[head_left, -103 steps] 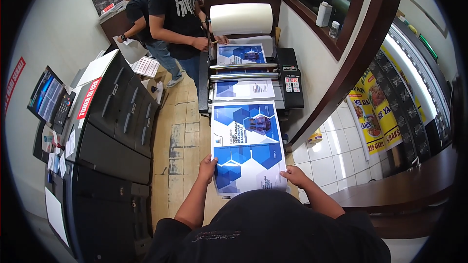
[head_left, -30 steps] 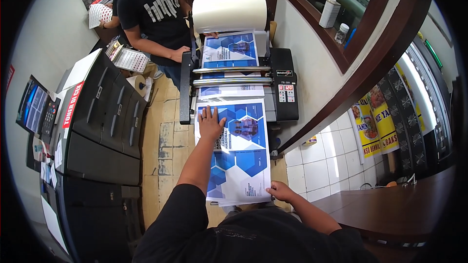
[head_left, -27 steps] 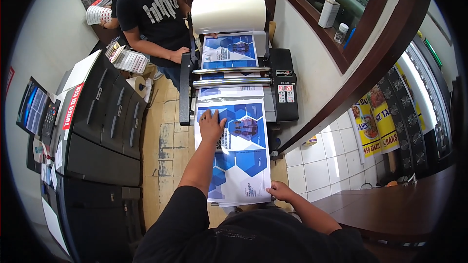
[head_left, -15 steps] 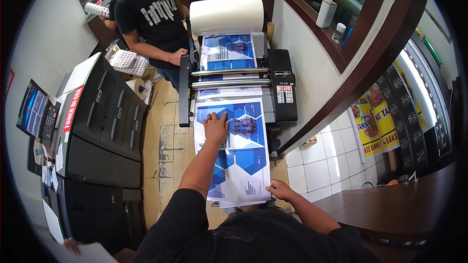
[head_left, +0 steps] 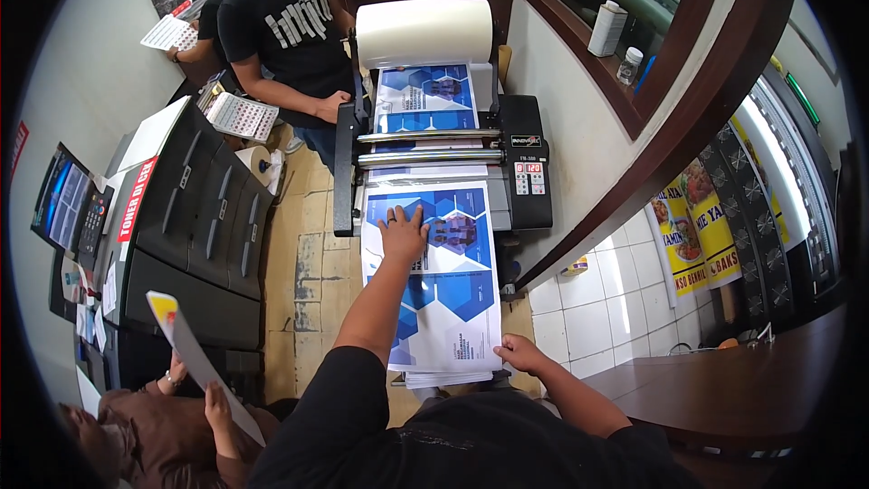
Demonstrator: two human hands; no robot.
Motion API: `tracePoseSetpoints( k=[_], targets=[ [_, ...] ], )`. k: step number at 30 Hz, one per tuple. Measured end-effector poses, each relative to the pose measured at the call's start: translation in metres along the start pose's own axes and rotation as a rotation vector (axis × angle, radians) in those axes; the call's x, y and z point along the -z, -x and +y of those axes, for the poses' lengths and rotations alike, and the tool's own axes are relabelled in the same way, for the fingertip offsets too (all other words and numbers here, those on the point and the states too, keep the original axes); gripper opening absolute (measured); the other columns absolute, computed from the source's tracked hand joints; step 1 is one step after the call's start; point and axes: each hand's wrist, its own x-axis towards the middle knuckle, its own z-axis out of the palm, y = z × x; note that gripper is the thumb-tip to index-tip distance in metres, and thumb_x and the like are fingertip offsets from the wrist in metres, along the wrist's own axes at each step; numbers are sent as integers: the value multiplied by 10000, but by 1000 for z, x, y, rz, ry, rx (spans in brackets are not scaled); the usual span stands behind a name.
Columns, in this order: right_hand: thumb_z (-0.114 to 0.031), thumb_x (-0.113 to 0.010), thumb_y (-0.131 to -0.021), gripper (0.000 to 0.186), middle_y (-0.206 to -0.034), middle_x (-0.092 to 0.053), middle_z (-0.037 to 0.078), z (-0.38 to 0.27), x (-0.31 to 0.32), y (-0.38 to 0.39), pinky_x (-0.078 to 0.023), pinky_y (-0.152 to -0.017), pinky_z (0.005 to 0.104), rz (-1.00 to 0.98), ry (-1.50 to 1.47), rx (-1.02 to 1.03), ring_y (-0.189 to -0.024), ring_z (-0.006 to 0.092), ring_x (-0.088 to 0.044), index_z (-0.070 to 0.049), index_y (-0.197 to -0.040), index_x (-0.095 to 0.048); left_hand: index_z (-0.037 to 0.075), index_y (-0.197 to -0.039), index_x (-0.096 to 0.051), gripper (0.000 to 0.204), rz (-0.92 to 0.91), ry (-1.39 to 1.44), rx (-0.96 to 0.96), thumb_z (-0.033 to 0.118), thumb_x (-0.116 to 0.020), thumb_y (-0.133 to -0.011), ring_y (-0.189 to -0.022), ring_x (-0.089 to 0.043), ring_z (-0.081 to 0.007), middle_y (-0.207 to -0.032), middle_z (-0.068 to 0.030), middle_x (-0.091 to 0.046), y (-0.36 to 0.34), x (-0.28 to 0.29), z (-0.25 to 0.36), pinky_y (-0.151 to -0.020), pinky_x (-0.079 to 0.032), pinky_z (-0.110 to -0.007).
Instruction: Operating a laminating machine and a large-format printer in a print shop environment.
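The printed sheet (head_left: pixel 457 290) lay under the spread fingers of the left hand (head_left: pixel 404 235), the machine (head_left: pixel 527 149) just beyond them, with the sheet's right edge pinched by the right hand (head_left: pixel 518 352), and looked to me light, bendy and slick, best held by its edges.

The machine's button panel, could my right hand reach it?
Probably, with a stretch: the way from your right hand to the button panel looks free, though that hand holds the printed sheet by its edge.
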Motion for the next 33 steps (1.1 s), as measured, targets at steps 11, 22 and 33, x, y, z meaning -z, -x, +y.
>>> tracePoseSetpoints(
  k=[11, 22, 33],
  targets=[
    [-193, -589, -872, 175, -717, -581, 32, -9, 3, -4, -446, -600, 260, 21, -3, -7, -640, 111, -543, -33, -830, -531, 236, -1356, -404, 485, 26, -9, -1, 420, -412, -907, -1275, -325, -400, -1362, -221, -346, -6, -6, -2, -1014, -221, -586],
    [-233, -599, -852, 218, -684, -589, 57, -9, 7, -13, -442, -563, 278, 43, -9, 31, -605, 130, -552, -21, -831, -551, 238, -1335, -433, 470, 54, -4, -4, 417, -431, -901, -1271, -336, -390, -1357, -225, -367, -16, -10, 0, -1012, -242, -567],
    [-231, -598, -856, 218, -687, -596, 66, -6, 10, -22, -444, -559, 279, 58, 5, 35, -606, 134, -558, -21, -836, -545, 259, -1306, -466, 417, 31, 0, -11, 371, -457, -904, -1230, -390, -399, -1339, -192, -399, -27, -10, 4, -988, -297, -537]
  ],
)
